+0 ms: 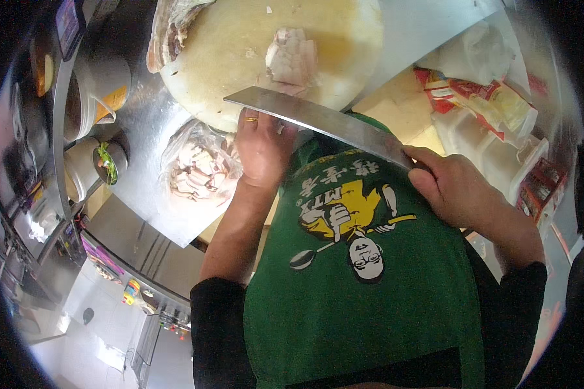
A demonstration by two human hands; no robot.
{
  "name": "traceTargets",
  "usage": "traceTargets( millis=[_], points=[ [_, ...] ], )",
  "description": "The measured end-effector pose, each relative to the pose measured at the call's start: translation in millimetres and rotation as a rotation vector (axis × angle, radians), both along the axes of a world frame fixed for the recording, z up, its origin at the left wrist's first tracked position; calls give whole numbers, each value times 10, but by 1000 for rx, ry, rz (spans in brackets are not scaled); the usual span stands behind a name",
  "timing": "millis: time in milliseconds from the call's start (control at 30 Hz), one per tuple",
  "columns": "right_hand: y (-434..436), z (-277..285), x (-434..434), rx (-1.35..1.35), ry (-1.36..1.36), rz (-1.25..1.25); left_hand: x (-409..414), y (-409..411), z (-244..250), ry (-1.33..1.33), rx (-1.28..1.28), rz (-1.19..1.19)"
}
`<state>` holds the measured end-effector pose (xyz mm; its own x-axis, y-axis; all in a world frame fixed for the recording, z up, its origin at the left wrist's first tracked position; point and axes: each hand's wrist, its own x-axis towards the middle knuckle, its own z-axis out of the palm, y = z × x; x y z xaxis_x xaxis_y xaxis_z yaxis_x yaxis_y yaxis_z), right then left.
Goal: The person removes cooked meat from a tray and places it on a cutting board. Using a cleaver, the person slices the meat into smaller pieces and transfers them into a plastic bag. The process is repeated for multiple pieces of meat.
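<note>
My right hand (447, 187) grips the handle end of a broad-bladed metal knife (321, 119), whose blade reaches left across the near edge of a round chopping board (224, 68). Sliced pale meat (291, 58) lies in a row on the board, beyond the blade. My left hand (264, 150) is at the board's near edge, just below the blade; its fingertips are partly hidden and blurred, so its hold cannot be told. Left of it, a clear plastic bag (173, 146) holds many cut meat pieces (199, 172). A larger slab of meat (168, 36) rests on the board's far left edge.
White buckets (85, 109) and a metal bowl with green vegetables (108, 163) stand at the left on the metal counter (141, 116). Red and clear packages (496, 104) lie at the right above white containers (491, 160). A green apron (360, 321) covers my front.
</note>
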<state>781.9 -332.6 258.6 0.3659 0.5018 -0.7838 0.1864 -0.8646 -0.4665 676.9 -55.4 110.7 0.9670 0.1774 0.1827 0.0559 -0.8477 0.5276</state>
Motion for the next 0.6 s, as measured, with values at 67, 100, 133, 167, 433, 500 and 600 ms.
traceTargets(
  millis=[67, 100, 133, 167, 433, 500, 600],
  points=[
    [9, -54, 12, 27, -4, -3, 30, 3, 7, -29, 18, -7],
    [34, -60, 41, -1, 28, 4, 38, -4, 4, -42, 25, -7],
    [87, -56, 82, -28, 59, 13, 45, -10, 3, -44, 23, -6],
    [144, -66, 118, -56, 90, 22, 49, -14, 5, -47, 21, -4],
    [675, -614, 198, 195, -19, -50, 35, -22, -35, -33, 24, -21],
    [923, -772, 248, 200, -5, -51, 57, -45, -26, -52, 28, -6],
    [1210, -881, 290, 263, 7, -12, 50, -39, -2, -62, 16, 6]
  ],
)
